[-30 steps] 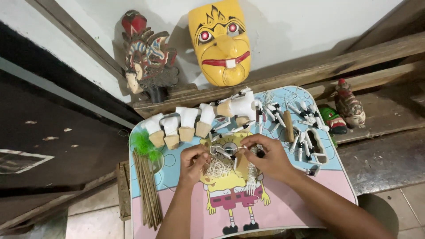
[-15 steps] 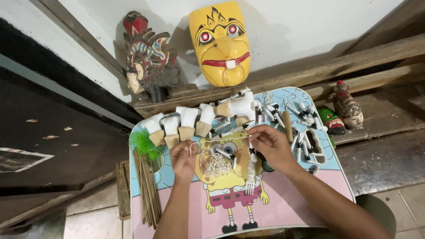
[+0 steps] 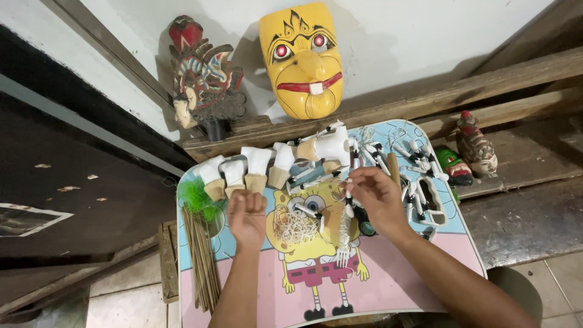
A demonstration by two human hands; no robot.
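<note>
While the right hand (image 3: 378,197) pinches the top of a pale string bundle (image 3: 344,234) whose long axis hangs straight toward the person over the glossy cartoon-printed tray (image 3: 425,261), the left hand (image 3: 246,215) rests curled and empty, beside the tangled string heap (image 3: 294,223), farther off.

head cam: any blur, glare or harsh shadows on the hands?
Head view: sharp, no glare. Left hand and right hand evenly lit and crisp. Soft shadows behind the yellow mask on the wall; left edge dark; frame edges slightly bowed.
</note>
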